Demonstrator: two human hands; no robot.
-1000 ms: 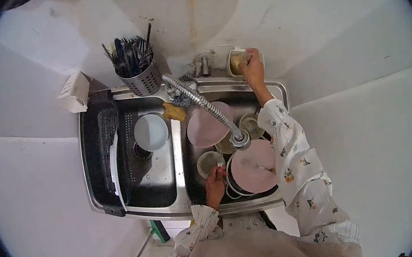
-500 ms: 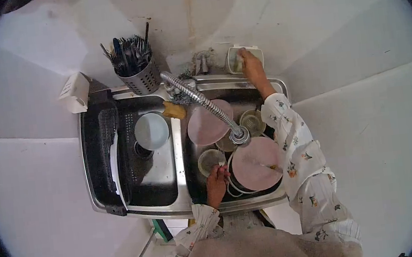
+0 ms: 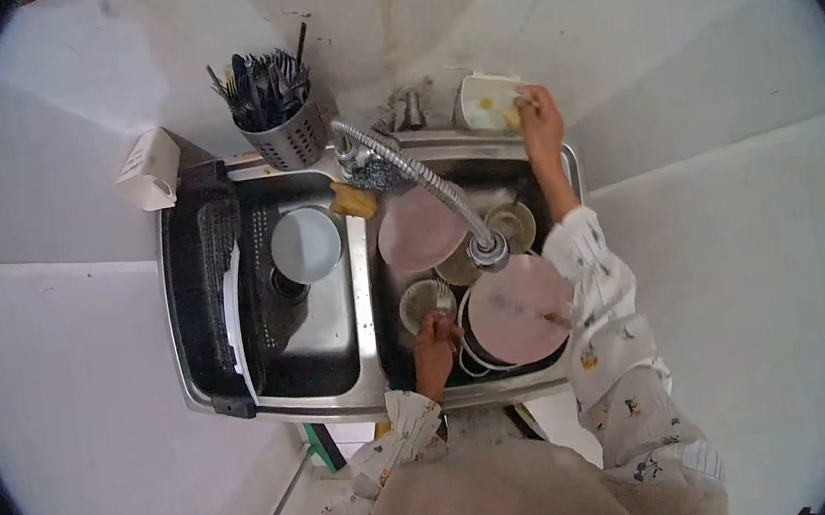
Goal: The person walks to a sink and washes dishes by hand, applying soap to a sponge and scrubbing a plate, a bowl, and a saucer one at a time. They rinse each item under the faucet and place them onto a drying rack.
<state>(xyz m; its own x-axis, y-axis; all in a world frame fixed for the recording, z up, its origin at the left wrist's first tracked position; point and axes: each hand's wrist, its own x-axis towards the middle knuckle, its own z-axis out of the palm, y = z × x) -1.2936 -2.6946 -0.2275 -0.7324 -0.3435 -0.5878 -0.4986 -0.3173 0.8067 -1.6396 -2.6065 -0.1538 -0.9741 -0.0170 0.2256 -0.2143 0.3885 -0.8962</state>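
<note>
Low in the right basin, my left hand (image 3: 433,349) is closed around a fork (image 3: 444,297), whose tines point up over a small clear bowl (image 3: 420,305). Just right of that hand lies a pink plate (image 3: 517,312) on top of a white-rimmed dish. My right hand (image 3: 541,125) reaches to the back right corner, its fingers pinching a small yellowish sponge (image 3: 514,114), partly hidden by them. The sponge is at the right side of a white rectangular tub (image 3: 477,102) with a yellow spot inside.
A flexible metal faucet (image 3: 421,171) arches over the right basin. Another pink plate (image 3: 420,229) and a glass bowl (image 3: 512,227) lie there. The left basin has a white bowl (image 3: 306,246) and an upright white plate (image 3: 236,321). Behind stand a cutlery holder (image 3: 288,140) and yellow sponge (image 3: 353,200).
My right hand has shifted to the right side of the tub, uncovering its inside and the yellow spot. My left hand stays on the fork. The whole view has shifted slightly.
</note>
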